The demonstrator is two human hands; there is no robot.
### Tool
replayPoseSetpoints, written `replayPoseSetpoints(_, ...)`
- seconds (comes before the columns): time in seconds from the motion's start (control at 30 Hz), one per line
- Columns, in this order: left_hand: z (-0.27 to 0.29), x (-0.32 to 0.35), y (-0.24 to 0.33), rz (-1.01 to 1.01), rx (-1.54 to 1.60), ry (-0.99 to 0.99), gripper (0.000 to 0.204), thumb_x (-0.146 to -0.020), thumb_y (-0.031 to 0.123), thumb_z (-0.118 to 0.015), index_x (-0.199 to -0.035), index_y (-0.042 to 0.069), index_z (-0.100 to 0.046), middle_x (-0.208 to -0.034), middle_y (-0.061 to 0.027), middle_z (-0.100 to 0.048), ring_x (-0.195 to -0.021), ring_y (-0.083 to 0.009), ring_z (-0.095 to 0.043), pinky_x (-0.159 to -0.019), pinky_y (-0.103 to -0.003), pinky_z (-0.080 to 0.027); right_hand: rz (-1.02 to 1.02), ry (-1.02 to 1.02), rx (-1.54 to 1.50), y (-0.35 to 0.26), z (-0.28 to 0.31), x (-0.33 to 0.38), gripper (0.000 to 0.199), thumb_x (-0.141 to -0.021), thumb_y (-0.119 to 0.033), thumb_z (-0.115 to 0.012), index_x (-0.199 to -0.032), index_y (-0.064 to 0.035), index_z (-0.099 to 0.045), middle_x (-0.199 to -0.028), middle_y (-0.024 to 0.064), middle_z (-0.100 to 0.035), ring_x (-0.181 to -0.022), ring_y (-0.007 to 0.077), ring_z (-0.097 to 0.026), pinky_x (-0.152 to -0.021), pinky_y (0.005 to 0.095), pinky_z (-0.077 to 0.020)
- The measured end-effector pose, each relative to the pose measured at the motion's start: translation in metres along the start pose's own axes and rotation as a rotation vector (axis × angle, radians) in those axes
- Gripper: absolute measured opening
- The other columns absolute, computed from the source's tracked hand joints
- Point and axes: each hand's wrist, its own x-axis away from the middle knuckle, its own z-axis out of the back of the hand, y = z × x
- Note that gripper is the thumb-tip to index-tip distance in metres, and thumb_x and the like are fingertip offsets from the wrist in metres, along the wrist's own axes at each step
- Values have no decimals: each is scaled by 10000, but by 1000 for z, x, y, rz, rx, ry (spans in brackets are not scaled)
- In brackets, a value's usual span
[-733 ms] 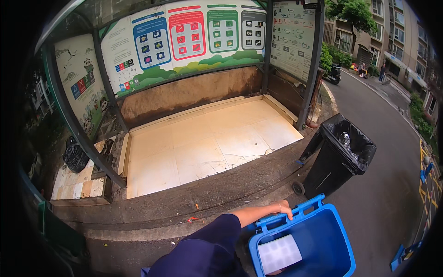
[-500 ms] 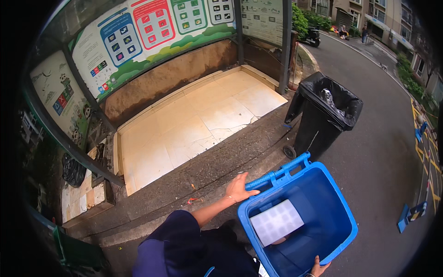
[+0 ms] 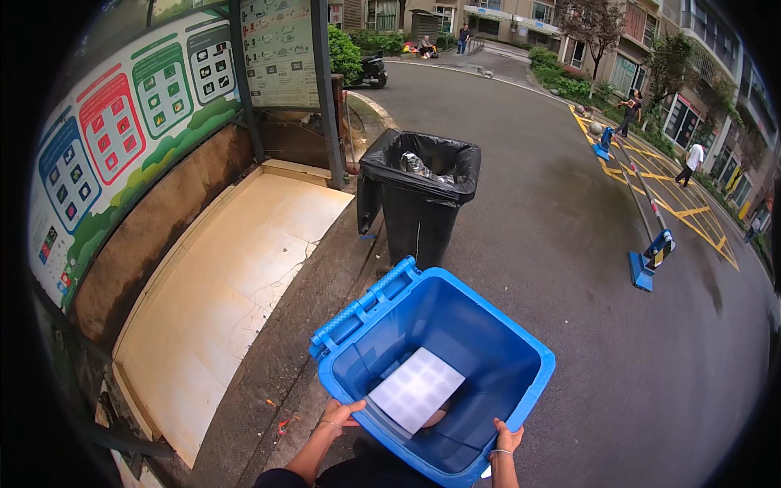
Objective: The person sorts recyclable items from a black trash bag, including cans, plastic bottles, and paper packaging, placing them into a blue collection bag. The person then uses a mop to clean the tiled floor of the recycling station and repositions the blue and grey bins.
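A blue wheelie bin [image 3: 496, 325] stands right in front of me, its mouth uncovered. At its bottom lies a pale, dimpled tray-like sheet [image 3: 416, 389], with part of a brownish thing showing beneath it. My left hand [image 3: 342, 411] grips the bin's near left rim, thumb over the edge. On the near right rim my right hand [image 3: 508, 437] is closed too, fingers partly hidden behind the wall. The bin's hinge bar [image 3: 362, 307] runs along its left side, apart from my hands.
A black bin [image 3: 419, 220] lined with a black bag holding silvery rubbish stands just beyond. To the left is a tiled platform [image 3: 244, 276] under a sign board [image 3: 130, 130]. A blue-footed barrier [image 3: 643, 268] stands on the road at right. Several people are in the distance.
My view has swung to the right. My left hand has left the hinge bar and now holds the near left rim. My right hand still holds the rim.
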Motion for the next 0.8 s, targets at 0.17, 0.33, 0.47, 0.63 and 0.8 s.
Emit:
replayPoseSetpoints(0.17,79,-51,65,-300,-131,101,468,-680,147,-748,-1062,-44,-556,-976,-188,-647,-827,-299,-659,-659,-410,-558,-184,-198,-13,37,-45,147,1057,-654,-74,-783,-1428,-59,-64,-1316,177,-411,-1162,306,-452,-1007,403,-355)
replayPoseSetpoints(0.33,124,-115,94,-455,-320,459,536,-630,108,-720,-1080,-38,-466,-994,-228,-615,-906,-354,-631,-780,-420,-514,-573,-799,413,51,-50,212,1109,-730,-140,-772,-1438,-98,81,-1272,177,-479,-1092,262,-540,-890,356,-480)
replayPoseSetpoints(0.47,129,-144,107,-475,-376,521,499,-609,135,-720,-1018,-29,-486,-983,-239,-608,-909,-403,-604,-823,-433,-478,-378,-1241,635,23,-45,194,843,-751,-145,-766,-1411,-70,-248,-1129,137,-600,-959,206,-613,-830,308,-513)
replayPoseSetpoints(0.63,116,-142,118,-479,-357,545,458,-601,102,-712,-997,-10,-512,-947,-212,-623,-892,-394,-609,-811,-429,-483,458,-701,542,-79,-113,139,695,-719,-192,-786,-1303,4,-463,-1158,167,-580,-1036,223,-586,-848,318,-497)
replayPoseSetpoints(0.8,126,-138,132,-503,-348,523,387,-591,76,-702,-937,5,-545,-914,-207,-628,-876,-373,-620,-800,-420,-489,789,-471,867,-113,-210,19,877,-669,-363,-784,-1328,59,-389,-1326,254,-421,-1228,339,-436,-985,404,-398)
